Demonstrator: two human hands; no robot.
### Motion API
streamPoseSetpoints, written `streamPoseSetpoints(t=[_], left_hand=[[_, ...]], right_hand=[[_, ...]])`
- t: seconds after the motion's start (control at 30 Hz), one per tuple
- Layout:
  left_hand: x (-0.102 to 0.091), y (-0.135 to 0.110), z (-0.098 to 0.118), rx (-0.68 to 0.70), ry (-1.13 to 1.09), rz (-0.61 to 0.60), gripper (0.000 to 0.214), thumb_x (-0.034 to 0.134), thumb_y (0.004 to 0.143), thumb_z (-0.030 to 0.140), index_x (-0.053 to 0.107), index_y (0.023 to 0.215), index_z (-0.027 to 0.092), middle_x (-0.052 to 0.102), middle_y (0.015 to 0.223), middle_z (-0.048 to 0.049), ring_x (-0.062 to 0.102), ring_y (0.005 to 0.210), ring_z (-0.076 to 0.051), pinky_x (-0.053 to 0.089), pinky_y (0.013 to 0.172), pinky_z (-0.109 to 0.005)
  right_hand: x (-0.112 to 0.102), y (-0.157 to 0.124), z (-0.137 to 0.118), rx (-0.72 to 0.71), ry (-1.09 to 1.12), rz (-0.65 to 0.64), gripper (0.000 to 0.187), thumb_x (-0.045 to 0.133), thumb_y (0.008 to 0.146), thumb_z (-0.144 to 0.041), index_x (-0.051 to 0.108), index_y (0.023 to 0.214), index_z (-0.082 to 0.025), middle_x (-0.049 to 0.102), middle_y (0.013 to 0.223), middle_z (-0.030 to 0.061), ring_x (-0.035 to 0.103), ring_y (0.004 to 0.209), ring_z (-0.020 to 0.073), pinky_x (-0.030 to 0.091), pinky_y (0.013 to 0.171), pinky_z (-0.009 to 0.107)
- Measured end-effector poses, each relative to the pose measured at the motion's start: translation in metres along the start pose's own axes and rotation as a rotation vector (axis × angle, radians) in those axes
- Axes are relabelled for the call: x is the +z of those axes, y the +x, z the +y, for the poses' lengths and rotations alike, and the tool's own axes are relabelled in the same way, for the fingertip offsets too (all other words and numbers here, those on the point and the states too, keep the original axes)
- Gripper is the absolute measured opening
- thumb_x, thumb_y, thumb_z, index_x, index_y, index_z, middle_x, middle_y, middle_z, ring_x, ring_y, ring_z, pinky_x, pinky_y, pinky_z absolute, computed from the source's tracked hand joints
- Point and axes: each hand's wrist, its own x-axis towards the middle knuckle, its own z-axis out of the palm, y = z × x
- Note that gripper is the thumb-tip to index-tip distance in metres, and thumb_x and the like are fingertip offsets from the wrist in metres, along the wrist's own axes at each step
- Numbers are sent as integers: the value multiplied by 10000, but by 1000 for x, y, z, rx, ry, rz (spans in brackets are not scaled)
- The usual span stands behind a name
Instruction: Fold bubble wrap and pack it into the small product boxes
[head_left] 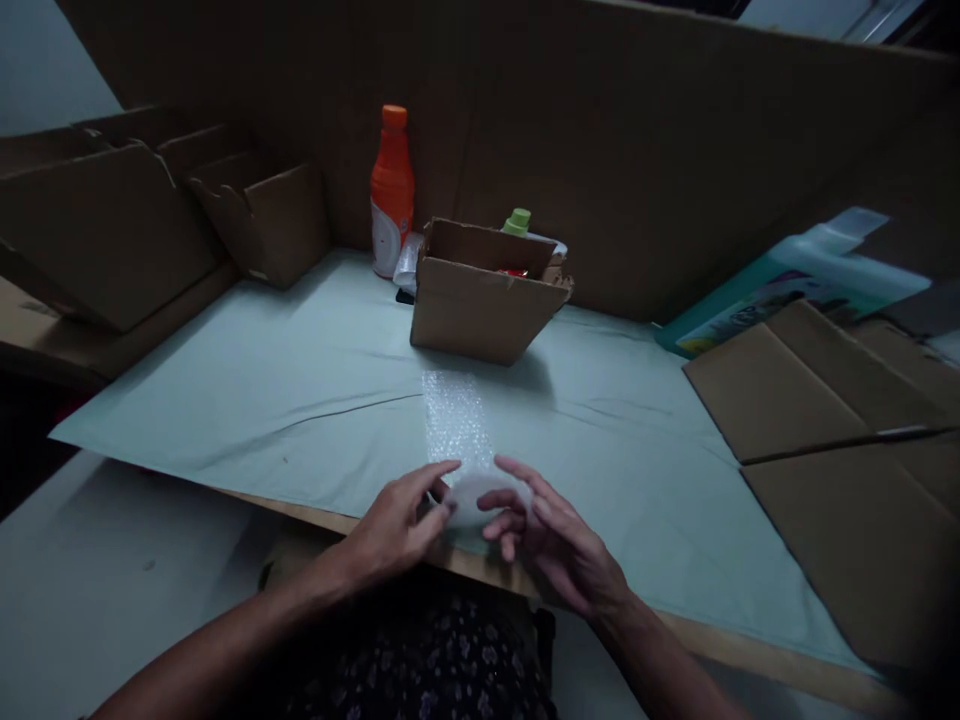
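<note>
A strip of bubble wrap point(456, 418) lies lengthwise on the pale green cloth, and its near end curls up over the table's front edge. My left hand point(397, 515) holds the left side of that lifted end, with the thumb against it and the index finger stretched over the strip. On the opposite side, my right hand point(559, 535) has its fingers bent around the raised end, the thumb close to its right edge. The curled part looks whitish and slightly blurred between the two hands.
A cut-open cardboard box point(480, 315) with a few items inside stands beyond the strip. Behind it is an orange bottle point(392, 190). More cardboard boxes point(262, 220) stand at left. At right, a teal jug point(772, 285) leans behind folded cardboard point(847, 490).
</note>
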Motion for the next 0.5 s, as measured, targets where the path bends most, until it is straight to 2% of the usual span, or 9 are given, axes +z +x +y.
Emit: streamPoseSetpoints(t=[0.03, 0.1, 0.13, 0.2, 0.27, 0.37, 0.43, 0.5], left_hand=[[4, 11, -3, -54, 17, 72, 477, 505, 882, 223, 573, 1353, 203, 712, 924, -40, 636, 762, -159, 506, 709, -278], [7, 33, -11, -130, 98, 151, 476, 507, 880, 213, 564, 1352, 183, 694, 832, -10, 612, 698, -146, 469, 676, -261], [7, 40, -14, -156, 155, 154, 520, 521, 868, 205, 529, 1388, 176, 700, 841, -10, 618, 703, -151, 464, 682, -265], [5, 49, -19, -194, 274, 113, 610, 533, 860, 198, 445, 1463, 160, 724, 896, -31, 646, 747, -176, 467, 709, -288], [5, 49, -22, -226, 375, 54, 664, 532, 868, 202, 376, 1510, 138, 741, 937, -59, 676, 798, -210, 474, 726, -313], [7, 47, -25, -244, 485, 28, 699, 531, 885, 219, 313, 1543, 133, 753, 940, -75, 703, 830, -239, 481, 723, -329], [10, 45, -28, -234, 528, 53, 701, 535, 890, 226, 303, 1547, 147, 752, 909, -63, 705, 802, -232, 487, 706, -321], [10, 41, -31, -183, 545, 122, 689, 551, 893, 246, 319, 1538, 169, 743, 921, -56, 695, 798, -217, 500, 706, -312]], right_hand=[[-2, 3, 1, -43, -10, 38, 689, 626, 875, -537, 430, 1457, -226, 718, 1110, 161, 719, 810, 237, 537, 601, 311], [-8, 5, 3, -147, -105, 109, 714, 602, 918, -474, 312, 1531, -250, 715, 1148, 157, 726, 805, 226, 550, 606, 318], [-12, 5, 4, -208, -198, 133, 674, 600, 933, -435, 328, 1524, -259, 722, 1130, 137, 726, 801, 215, 561, 627, 323], [-19, 2, 8, -346, -466, 156, 517, 614, 940, -353, 472, 1430, -271, 733, 1095, 100, 722, 846, 207, 584, 703, 345], [-25, 0, 13, -507, -787, 146, 374, 619, 933, -270, 592, 1306, -266, 730, 1123, 93, 707, 973, 226, 589, 818, 392], [-28, 5, 22, -700, -1192, 79, 444, 610, 898, -171, 594, 1333, -255, 669, 1305, 117, 623, 1201, 275, 539, 981, 494], [-29, 13, 28, -746, -1353, 18, 501, 597, 876, -138, 575, 1367, -234, 609, 1406, 138, 570, 1284, 301, 516, 1011, 538], [-30, 21, 32, -747, -1443, -28, 448, 574, 884, -122, 617, 1318, -226, 593, 1433, 143, 557, 1306, 311, 524, 990, 546]])
